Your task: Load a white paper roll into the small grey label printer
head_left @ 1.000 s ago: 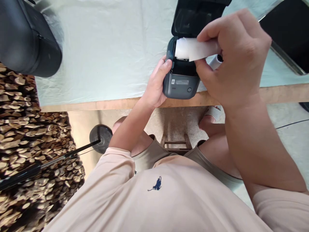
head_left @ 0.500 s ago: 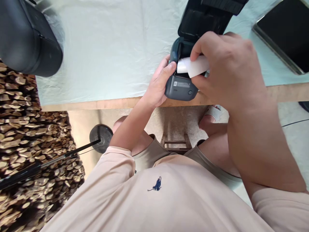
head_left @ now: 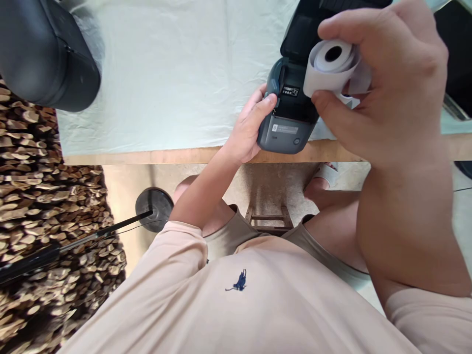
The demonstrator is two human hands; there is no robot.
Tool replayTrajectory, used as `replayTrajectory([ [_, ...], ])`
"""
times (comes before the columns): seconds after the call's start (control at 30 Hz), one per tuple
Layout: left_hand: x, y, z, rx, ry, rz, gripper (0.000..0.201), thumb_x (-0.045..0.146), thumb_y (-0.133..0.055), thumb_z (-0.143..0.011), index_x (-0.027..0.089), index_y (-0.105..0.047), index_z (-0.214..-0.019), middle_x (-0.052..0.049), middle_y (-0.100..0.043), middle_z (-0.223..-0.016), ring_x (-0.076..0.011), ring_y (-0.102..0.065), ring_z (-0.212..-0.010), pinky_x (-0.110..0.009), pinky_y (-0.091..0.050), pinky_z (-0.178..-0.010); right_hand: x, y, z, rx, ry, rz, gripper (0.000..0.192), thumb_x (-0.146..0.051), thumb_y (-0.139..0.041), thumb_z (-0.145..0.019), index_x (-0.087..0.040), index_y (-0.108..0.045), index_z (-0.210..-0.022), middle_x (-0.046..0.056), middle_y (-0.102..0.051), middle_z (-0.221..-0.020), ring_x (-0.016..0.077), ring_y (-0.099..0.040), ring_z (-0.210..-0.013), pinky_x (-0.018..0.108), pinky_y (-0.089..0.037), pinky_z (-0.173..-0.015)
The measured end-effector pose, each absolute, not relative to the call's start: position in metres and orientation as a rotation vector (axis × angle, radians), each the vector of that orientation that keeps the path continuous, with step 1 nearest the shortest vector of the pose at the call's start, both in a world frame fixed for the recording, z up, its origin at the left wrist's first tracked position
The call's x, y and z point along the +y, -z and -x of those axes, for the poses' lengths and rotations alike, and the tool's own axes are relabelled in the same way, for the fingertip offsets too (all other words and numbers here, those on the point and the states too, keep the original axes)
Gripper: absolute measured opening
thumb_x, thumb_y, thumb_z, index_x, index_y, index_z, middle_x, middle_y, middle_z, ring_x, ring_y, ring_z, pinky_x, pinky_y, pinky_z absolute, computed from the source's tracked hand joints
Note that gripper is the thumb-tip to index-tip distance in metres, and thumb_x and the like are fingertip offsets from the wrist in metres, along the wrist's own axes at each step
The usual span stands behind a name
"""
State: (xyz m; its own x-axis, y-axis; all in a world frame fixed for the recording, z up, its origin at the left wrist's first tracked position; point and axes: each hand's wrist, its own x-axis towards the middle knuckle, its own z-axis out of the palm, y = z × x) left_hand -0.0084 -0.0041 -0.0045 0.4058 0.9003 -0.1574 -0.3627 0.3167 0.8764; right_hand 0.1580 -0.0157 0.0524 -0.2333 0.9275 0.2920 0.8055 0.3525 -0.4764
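Observation:
My left hand (head_left: 250, 127) grips the left side of a dark grey portable label printer (head_left: 279, 136), thumb on its top edge. The printer's black lid (head_left: 303, 34) stands open on the far side, and its paper bay shows bare with a small printed sticker (head_left: 290, 91) inside. Above and to the right of the bay, my right hand (head_left: 391, 83) pinches a roll of white paper (head_left: 326, 69) between thumb and fingers. The roll's dark core faces up, and a loose strip hangs around it. My right hand hides part of the lid.
A dark zipped case (head_left: 47, 54) stands at the table's far left. Partly behind my right hand lies a black-screened device (head_left: 459, 59). Below the wooden table edge (head_left: 165, 156) are a stand with a round black base (head_left: 155, 209), a stool (head_left: 269, 218) and stacked firewood (head_left: 55, 221).
My right hand has lifted the paper roll out of the printer's bay, up and to the right, and turned it core upward. My left hand and the printer have shifted slightly right.

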Motion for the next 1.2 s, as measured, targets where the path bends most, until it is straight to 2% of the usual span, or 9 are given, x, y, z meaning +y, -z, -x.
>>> replayTrajectory([
  [0.13, -0.004, 0.005, 0.009, 0.766, -0.929, -0.879, 0.023, 0.034, -0.036, -0.084, 0.023, -0.048, -0.101, 0.001, -0.055, -0.086, -0.0106, -0.056, -0.082, -0.024, -0.048, -0.068, -0.013, -0.05, -0.16, -2.092, -0.254, 1.521, 0.052, -0.037, -0.05, -0.071, -0.034, -0.037, -0.121, -0.006, -0.045, -0.114, 0.0061, -0.047, -0.1, 0.025, -0.041, -0.089],
  [0.27, -0.004, 0.006, 0.009, 0.76, -0.913, -0.874, 0.022, 0.035, -0.036, -0.084, 0.026, -0.048, -0.1, 0.002, -0.058, -0.092, -0.0157, -0.055, -0.096, -0.03, -0.049, -0.079, -0.011, -0.049, -0.159, -2.095, -0.223, 1.546, 0.058, -0.04, -0.059, -0.062, -0.028, -0.039, -0.116, -0.006, -0.046, -0.114, 0.0089, -0.05, -0.098, 0.023, -0.041, -0.082],
  [0.43, -0.004, 0.007, 0.008, 0.783, -0.934, -0.88, 0.026, 0.034, -0.037, -0.084, 0.019, -0.045, -0.105, 0.001, -0.056, -0.088, -0.0137, -0.059, -0.089, -0.026, -0.049, -0.075, -0.012, -0.049, -0.15, -2.127, -0.19, 1.728, 0.038, -0.036, -0.055, -0.065, -0.027, -0.046, -0.101, -0.004, -0.052, -0.1, 0.0116, -0.051, -0.09, 0.026, -0.04, -0.074],
  [0.53, -0.004, 0.006, 0.007, 0.794, -0.933, -0.868, 0.023, 0.032, -0.035, -0.085, 0.021, -0.046, -0.102, 0.001, -0.055, -0.087, -0.009, -0.058, -0.081, -0.02, -0.047, -0.068, -0.014, -0.05, -0.144, -2.131, -0.137, 1.757, 0.032, -0.032, -0.047, -0.07, -0.029, -0.047, -0.102, -0.003, -0.051, -0.099, 0.0123, -0.051, -0.091, 0.026, -0.041, -0.074],
  [0.7, -0.005, 0.006, 0.007, 0.79, -0.943, -0.82, 0.02, 0.031, -0.038, -0.084, 0.022, -0.048, -0.099, 0.001, -0.056, -0.087, -0.0087, -0.059, -0.079, -0.021, -0.048, -0.069, -0.016, -0.052, -0.145, -2.125, -0.155, 1.678, 0.043, -0.032, -0.046, -0.072, -0.035, -0.041, -0.114, -0.002, -0.047, -0.107, 0.0107, -0.05, -0.096, 0.024, -0.042, -0.078],
  [0.87, -0.005, 0.01, 0.008, 0.763, -0.958, -0.827, 0.021, 0.033, -0.04, -0.083, 0.02, -0.048, -0.099, 0.001, -0.056, -0.086, -0.0115, -0.061, -0.083, -0.025, -0.05, -0.073, -0.014, -0.045, -0.151, -2.066, -0.207, 1.567, 0.057, -0.033, -0.056, -0.062, -0.025, -0.035, -0.114, -0.003, -0.046, -0.108, 0.0082, -0.05, -0.091, 0.02, -0.04, -0.064],
  [1.03, -0.005, 0.006, 0.009, 0.812, -0.939, -0.889, 0.023, 0.031, -0.039, -0.084, 0.025, -0.048, -0.104, 0.003, -0.06, -0.091, -0.0131, -0.059, -0.091, -0.026, -0.05, -0.078, -0.009, -0.033, -0.156, -1.927, -0.198, 1.475, 0.042, -0.034, -0.057, -0.063, -0.023, -0.043, -0.101, -0.003, -0.048, -0.096, 0.002, -0.044, -0.077, 0.017, -0.032, -0.056],
  [1.13, -0.005, -0.004, 0.01, 0.912, -0.874, -0.998, 0.034, 0.022, -0.03, -0.086, 0.023, -0.044, -0.116, 0.005, -0.059, -0.099, -0.0138, -0.052, -0.11, -0.028, -0.044, -0.091, -0.008, -0.031, -0.158, -1.869, -0.216, 1.479, 0.042, -0.031, -0.059, -0.061, -0.021, -0.045, -0.099, -0.003, -0.049, -0.094, 0.0004, -0.041, -0.074, 0.016, -0.029, -0.054],
  [1.2, -0.006, -0.013, 0.012, 1.013, -0.858, -1.028, 0.035, 0.02, -0.036, -0.084, 0.02, -0.044, -0.118, 0.004, -0.057, -0.103, -0.0156, -0.045, -0.119, -0.029, -0.037, -0.101, -0.008, -0.032, -0.157, -1.851, -0.233, 1.464, 0.042, -0.03, -0.06, -0.06, -0.021, -0.045, -0.098, -0.003, -0.048, -0.094, -0.0001, -0.041, -0.074, 0.015, -0.029, -0.054],
])
